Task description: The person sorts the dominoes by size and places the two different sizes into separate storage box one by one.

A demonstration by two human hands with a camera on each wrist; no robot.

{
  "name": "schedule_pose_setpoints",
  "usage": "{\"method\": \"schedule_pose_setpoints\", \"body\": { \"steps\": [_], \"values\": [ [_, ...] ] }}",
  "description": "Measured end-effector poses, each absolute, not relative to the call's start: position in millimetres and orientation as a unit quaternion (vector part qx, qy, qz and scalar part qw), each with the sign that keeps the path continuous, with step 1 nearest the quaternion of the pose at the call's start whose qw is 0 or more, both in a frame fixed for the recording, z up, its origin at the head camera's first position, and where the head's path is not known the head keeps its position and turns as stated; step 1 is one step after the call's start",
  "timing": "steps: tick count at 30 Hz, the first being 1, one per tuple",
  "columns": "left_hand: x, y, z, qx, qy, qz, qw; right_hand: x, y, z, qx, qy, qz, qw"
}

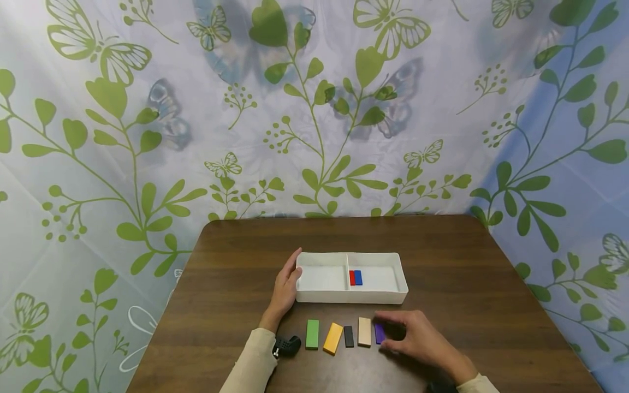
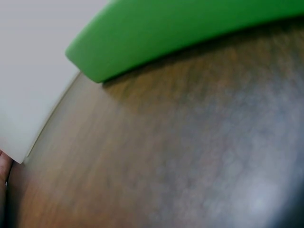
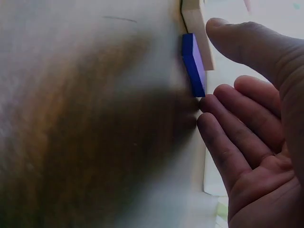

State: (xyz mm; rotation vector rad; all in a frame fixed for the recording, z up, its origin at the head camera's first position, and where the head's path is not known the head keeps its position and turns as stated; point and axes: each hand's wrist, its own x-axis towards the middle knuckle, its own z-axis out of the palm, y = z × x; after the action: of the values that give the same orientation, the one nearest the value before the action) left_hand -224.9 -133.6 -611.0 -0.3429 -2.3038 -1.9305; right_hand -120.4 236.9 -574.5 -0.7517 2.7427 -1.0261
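A white two-compartment tray stands on the table, and my left hand holds its left end, thumb at the rim and fingers along the outside. Inside the right compartment, a red block and a blue block lie side by side against the divider. My right hand reaches round a purple block, thumb and fingers spread apart. In the right wrist view, fingertips come close to the near end of the purple block, while the thumb stays away from it.
In front of the tray, a green block, a yellow block, a black block and a beige block form a row left of the purple one. Behind the brown table hangs a leaf-patterned cloth.
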Motion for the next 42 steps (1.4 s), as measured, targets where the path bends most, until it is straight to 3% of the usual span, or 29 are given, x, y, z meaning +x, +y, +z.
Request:
{"method": "schedule_pose_setpoints", "body": {
  "steps": [12, 42],
  "values": [
    [-224.5, -134.7, -614.1, -0.114, -0.765, -0.632, 0.057, -117.5, 234.9, -576.8, -0.226, 0.909, -0.337, 0.091],
    [-225.4, -133.8, -613.4, -0.110, -0.764, -0.633, 0.060, -118.1, 235.2, -580.9, -0.250, 0.911, -0.323, 0.046]
  ]
}}
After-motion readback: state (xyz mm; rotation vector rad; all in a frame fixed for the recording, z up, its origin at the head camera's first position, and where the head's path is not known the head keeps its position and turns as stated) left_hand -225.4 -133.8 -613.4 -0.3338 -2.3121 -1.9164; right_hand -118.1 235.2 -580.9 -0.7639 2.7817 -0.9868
